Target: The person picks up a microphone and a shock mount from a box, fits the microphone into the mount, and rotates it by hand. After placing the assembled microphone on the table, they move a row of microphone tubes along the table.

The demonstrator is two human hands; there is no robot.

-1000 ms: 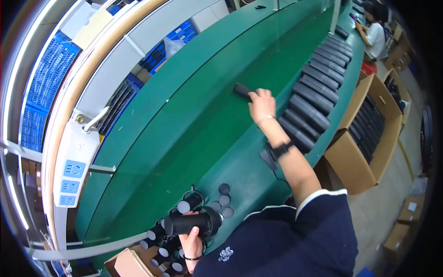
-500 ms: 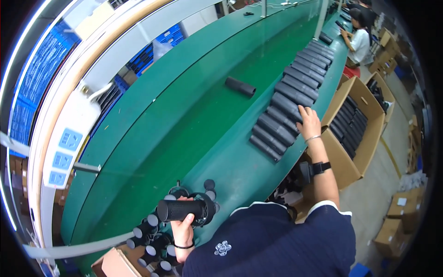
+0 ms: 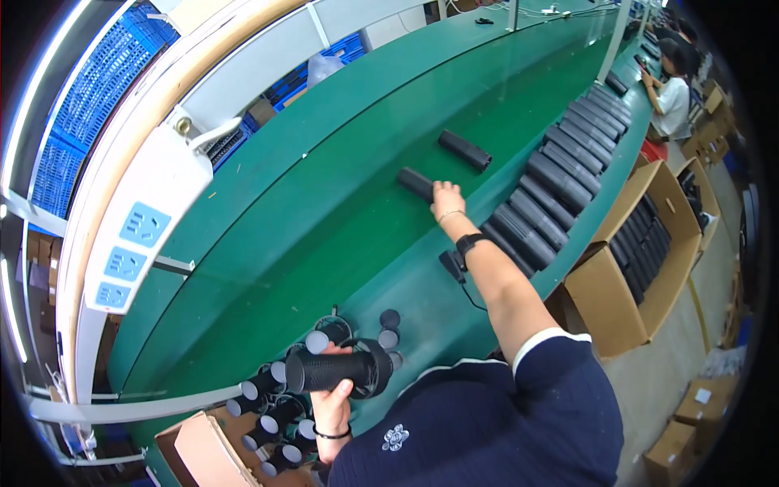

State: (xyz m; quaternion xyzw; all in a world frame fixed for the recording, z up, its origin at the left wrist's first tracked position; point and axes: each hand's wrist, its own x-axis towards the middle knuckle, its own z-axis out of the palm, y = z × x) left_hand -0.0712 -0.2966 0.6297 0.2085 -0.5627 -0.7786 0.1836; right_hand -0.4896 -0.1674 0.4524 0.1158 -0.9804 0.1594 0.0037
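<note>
My left hand (image 3: 331,406) is closed round a black mesh cylinder (image 3: 320,371) that lies sideways, with a black ring-shaped mount (image 3: 375,369) at its right end. Out over the green belt, the fingers of my right hand (image 3: 447,200) grip one end of a plain black tube (image 3: 415,184). Farther along the belt lies another black tube (image 3: 465,150). A long row of similar tubes (image 3: 560,180) sits side by side on the green ledge to the right of my right arm. Small round dark caps (image 3: 389,318) rest beside the mount.
Several black cylinders with grey ends (image 3: 280,410) are piled at lower left by an open carton (image 3: 199,450). To the right stands a cardboard box (image 3: 617,304) of black tubes. Another person (image 3: 672,97) sits at the far right. A white socket strip (image 3: 134,235) hangs at left.
My right hand has moved left from the row of tubes to over the belt, now with a tube in it. My left hand keeps its hold on the mesh cylinder. The whole view has shifted.
</note>
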